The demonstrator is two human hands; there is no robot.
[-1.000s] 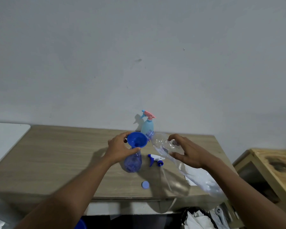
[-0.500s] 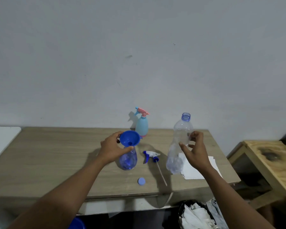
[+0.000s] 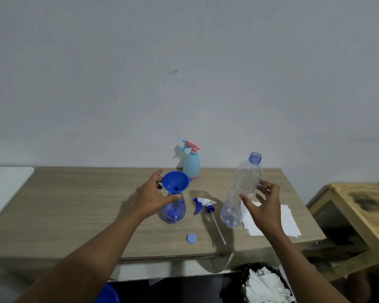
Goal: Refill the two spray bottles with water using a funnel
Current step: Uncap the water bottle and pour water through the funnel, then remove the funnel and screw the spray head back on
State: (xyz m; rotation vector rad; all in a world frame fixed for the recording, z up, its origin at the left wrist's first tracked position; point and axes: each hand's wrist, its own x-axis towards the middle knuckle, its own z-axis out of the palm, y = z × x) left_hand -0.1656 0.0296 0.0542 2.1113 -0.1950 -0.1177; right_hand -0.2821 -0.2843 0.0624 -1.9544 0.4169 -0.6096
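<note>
A clear blue spray bottle (image 3: 173, 212) stands uncapped on the wooden table (image 3: 74, 211) with a blue funnel (image 3: 175, 182) in its neck. My left hand (image 3: 151, 197) grips the funnel, thumb at the neck below it. The bottle's blue-and-white spray head (image 3: 202, 203) lies just to its right, dip tube toward me. A light blue spray bottle with a pink trigger (image 3: 191, 164) stands behind, by the wall. My right hand (image 3: 263, 206) holds a clear, nearly empty water bottle (image 3: 241, 193) upright, its base on the table.
A small blue cap (image 3: 191, 238) lies near the table's front edge. White paper sheets (image 3: 287, 224) sit under my right hand. A bin with crumpled paper (image 3: 265, 283) is below the table; a wooden side table (image 3: 363, 211) stands to the right.
The water bottle went from tipped over the funnel to upright and down onto the table at the right. My left hand stayed on the funnel.
</note>
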